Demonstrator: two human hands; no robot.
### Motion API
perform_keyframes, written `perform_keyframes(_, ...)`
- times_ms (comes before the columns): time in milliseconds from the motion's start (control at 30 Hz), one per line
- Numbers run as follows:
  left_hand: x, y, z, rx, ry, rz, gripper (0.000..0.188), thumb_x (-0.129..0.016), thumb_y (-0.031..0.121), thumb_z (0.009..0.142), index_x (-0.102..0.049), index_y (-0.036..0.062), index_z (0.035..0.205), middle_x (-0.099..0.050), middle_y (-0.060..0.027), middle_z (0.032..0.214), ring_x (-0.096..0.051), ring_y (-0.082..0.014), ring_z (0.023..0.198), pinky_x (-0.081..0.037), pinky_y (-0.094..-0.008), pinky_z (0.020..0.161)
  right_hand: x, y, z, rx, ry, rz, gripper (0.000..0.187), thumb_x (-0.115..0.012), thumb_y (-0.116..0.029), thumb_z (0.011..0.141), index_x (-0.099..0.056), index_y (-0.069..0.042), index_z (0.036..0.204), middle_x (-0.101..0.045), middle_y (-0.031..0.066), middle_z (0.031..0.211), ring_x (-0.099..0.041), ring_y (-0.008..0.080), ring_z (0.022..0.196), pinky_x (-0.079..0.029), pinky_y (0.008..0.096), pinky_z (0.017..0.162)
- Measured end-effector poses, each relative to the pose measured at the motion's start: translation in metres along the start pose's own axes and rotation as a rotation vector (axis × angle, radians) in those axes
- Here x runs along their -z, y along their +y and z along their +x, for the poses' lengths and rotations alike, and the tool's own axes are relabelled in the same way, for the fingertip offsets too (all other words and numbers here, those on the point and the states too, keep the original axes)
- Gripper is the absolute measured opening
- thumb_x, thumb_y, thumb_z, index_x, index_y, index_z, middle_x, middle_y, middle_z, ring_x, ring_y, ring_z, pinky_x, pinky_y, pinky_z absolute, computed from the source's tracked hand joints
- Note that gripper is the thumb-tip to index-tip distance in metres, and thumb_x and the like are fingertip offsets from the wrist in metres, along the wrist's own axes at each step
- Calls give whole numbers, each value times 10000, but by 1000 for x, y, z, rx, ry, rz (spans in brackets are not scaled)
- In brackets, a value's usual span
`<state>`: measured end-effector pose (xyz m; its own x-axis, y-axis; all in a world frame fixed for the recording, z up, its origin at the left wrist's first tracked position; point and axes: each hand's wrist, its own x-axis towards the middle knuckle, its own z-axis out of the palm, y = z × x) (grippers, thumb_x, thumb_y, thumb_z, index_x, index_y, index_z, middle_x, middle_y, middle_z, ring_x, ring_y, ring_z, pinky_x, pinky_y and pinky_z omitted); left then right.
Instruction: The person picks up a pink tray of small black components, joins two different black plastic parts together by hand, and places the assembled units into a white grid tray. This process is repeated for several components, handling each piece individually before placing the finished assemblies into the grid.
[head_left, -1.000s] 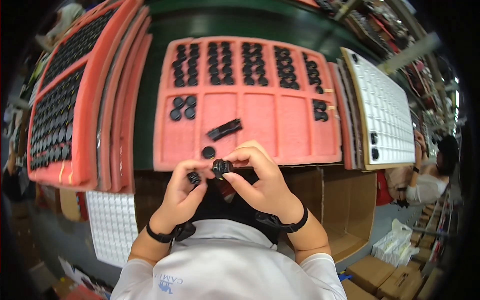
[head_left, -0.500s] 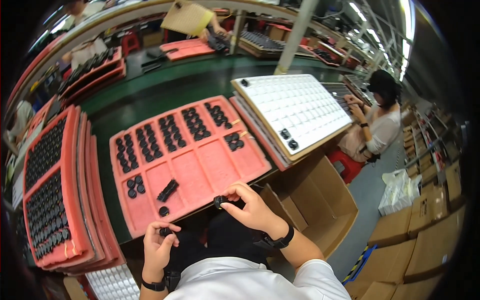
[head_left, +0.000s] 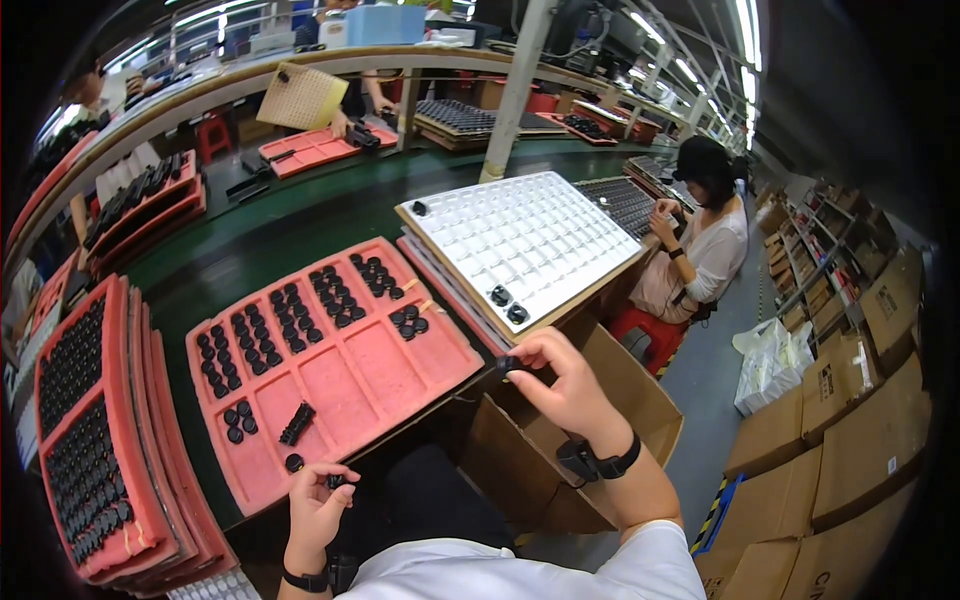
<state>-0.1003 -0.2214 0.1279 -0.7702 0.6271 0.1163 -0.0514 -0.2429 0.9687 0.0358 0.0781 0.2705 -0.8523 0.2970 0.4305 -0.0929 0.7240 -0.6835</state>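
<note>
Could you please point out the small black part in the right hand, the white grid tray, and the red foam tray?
Small black part (head_left: 508, 363), head view, on its visible top.
White grid tray (head_left: 530, 235), head view, on bare cells.
Red foam tray (head_left: 375, 365), head view, on a bare compartment.

Small black part (head_left: 508, 364); pinched aloft.

A factory assembly line: long green workbench (head_left: 300, 235), red part trays (head_left: 330, 360), stacked cartons (head_left: 860, 450), seated co-worker (head_left: 705, 235).
</note>
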Motion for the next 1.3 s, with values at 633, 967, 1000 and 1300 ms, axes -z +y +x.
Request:
perform_keyframes(633, 44, 6, 33, 153, 150, 24, 143, -577, 65, 860, -520, 16, 982, -595, -62, 834, -528, -87, 650, -452, -209, 583, 43, 145, 266, 90, -111, -639, 211, -680, -94, 758, -587, -5, 925, -609, 113, 837, -592, 234, 753, -480, 327, 687)
perform_keyframes(967, 57, 28, 47, 223, 256, 93, 187, -556, 29, 844, -521, -2, 1025, -607, -63, 874, -544, -82, 685, -464, -204, 618, -22, 216, 348, -142, -207, -492, 193, -673, -94, 763, -592, 26, 891, -640, 141, 815, -609, 250, 757, -478, 333, 695)
perform_keyframes(1000, 60, 27, 47, 207, 251, 90, 193, -555, 26, 843, -520, -5, 1030, -609, -65, 880, -546, -83, 690, -464, -204, 621, -27, 222, 351, -159, -203, -468, 192, -673, -94, 764, -594, 27, 890, -640, 141, 810, -610, 249, 755, -477, 331, 696)
perform_keyframes(1300, 71, 20, 50, 214, 251, 71, 208, -562, 37, 845, -514, -15, 1041, -617, -84, 907, -546, -83, 694, -466, -207, 623, -40, 227, 351, -233, -252, -529, 216, -658, -141, 791, -600, 14, 929, -643, 131, 816, -610, 234, 765, -480, 326, 696)
